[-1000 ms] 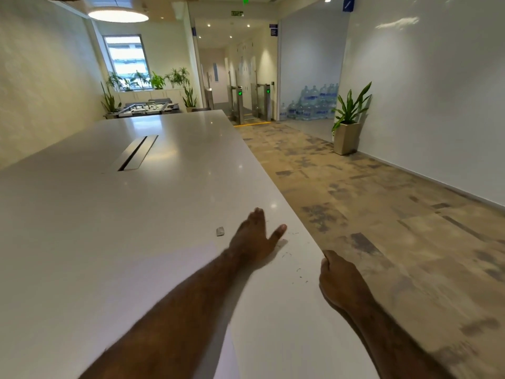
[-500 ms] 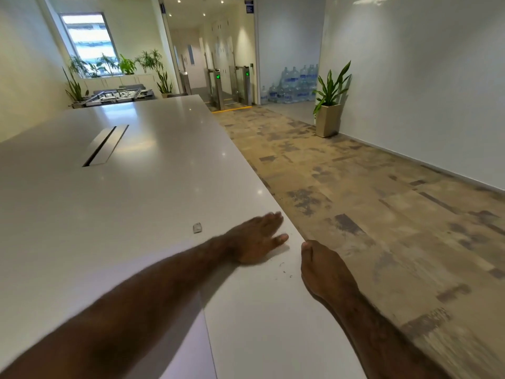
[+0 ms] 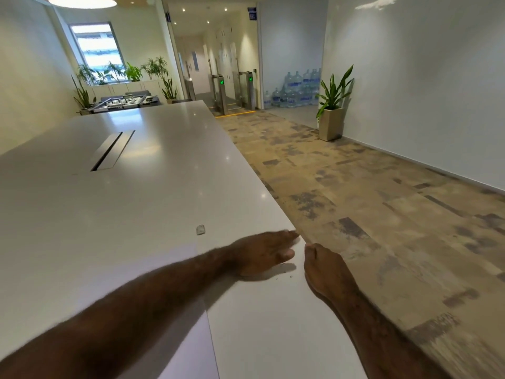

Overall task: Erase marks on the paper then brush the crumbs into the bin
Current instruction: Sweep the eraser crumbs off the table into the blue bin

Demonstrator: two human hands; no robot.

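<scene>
white table (image 3: pixel 136 214), mottled tan-and-grey carpet (image 3: pixel 355 187)

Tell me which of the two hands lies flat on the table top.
The left hand lies flat on the white table, fingers straight, reaching its right edge. The right hand instead is cupped just past that edge, beside the table.

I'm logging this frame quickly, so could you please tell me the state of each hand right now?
Left hand: open, fingers straight, flat on the white table by its edge.
Right hand: cupped just past the table edge; cannot tell whether it holds anything.
</scene>
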